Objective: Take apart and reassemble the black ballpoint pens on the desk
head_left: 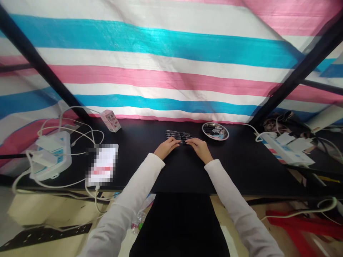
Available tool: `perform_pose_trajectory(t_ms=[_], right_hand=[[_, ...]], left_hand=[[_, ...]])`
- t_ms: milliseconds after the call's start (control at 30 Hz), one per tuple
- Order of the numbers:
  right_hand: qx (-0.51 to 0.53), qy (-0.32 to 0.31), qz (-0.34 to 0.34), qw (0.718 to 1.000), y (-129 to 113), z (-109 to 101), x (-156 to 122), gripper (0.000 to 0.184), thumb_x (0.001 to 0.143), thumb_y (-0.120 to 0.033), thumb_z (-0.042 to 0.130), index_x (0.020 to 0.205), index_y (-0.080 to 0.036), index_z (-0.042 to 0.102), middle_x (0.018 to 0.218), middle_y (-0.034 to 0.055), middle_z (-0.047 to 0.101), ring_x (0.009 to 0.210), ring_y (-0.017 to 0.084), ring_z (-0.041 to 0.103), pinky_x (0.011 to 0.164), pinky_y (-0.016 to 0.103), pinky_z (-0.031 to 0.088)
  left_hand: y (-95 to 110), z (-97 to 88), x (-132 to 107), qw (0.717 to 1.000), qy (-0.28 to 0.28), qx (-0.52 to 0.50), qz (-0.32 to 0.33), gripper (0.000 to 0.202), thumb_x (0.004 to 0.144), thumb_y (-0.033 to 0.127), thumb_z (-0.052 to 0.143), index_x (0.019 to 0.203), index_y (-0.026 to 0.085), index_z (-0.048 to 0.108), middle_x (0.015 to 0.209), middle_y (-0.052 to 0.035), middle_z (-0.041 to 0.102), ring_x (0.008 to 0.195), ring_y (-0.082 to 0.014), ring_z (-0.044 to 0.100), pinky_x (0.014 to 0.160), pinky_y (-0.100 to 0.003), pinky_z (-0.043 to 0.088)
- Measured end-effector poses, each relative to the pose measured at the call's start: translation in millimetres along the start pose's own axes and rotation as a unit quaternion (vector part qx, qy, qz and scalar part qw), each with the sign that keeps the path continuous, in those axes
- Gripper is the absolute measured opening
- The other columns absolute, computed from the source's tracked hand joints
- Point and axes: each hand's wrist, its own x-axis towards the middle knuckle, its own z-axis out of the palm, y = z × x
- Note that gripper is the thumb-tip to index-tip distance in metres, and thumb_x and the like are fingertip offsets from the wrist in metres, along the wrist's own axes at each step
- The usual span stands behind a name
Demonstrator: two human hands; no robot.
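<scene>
Clock centred on the pens, 12 = far edge of bench [182, 171]. Row of pens [174, 135], slim, black + clear-looking, lies side by side approx mid-bench, lengths running 9 to 3. L hand [166, 147] sits at 7–8 o'clk, R hand [200, 147] at 4, both w/ wrists low over the bench. Fingers of each look pinched on the near pen [182, 142] at the 6 o'clk side of the row, tips close together; exact contact too small to be sure. Metal dish [214, 139] at 3 o'clk, w/ more dark pens in it. Small pink box [110, 120] just past 9; blurred-out white phone-like item [104, 166] btwn 8 and 9.

Handling (judgement): pens prob. v. light, stiff, smooth plastic, so apt to roll or slip if pressed off-centre; not esp. fragile. Best hold: thumb + index on the barrel, one hand per end, light squeeze, tips clear of the neighbours.
</scene>
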Motion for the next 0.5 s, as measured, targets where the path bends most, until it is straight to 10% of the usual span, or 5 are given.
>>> perform_pose_trajectory(t_ms=[400, 500], right_hand=[[0.012, 0.043, 0.042, 0.998, -6.3, -3.0, 1.9, 0.042, 0.088, -0.042, 0.045, 0.128, -0.026, 0.045, 0.122, 0.0077, 0.054, 0.104, 0.021, 0.054, 0.085, 0.036, 0.048], [-0.06, 0.063, 0.049, 0.995, -2.5, -3.8, 0.9, 0.032, 0.092, -0.035, 0.035, 0.112, -0.021, 0.055, 0.11, 0.0103, 0.053, 0.1, 0.021, 0.051, 0.087, 0.038, 0.044]], left_hand=[[4.3, -5.0, 1.9, 0.997, 0.036, -0.042, -0.06, 0.017, 0.09, 0.026, 0.043, 0.102, 0.019, 0.052, 0.096, -0.0045, 0.055, 0.088, -0.0142, 0.06, 0.083, -0.029, 0.05], [1.8, -5.6, 1.2, 0.993, 0.056, -0.054, -0.088, 0.015, 0.089, 0.025, 0.043, 0.101, 0.018, 0.05, 0.096, -0.0049, 0.057, 0.086, -0.0142, 0.06, 0.082, -0.029, 0.05]])
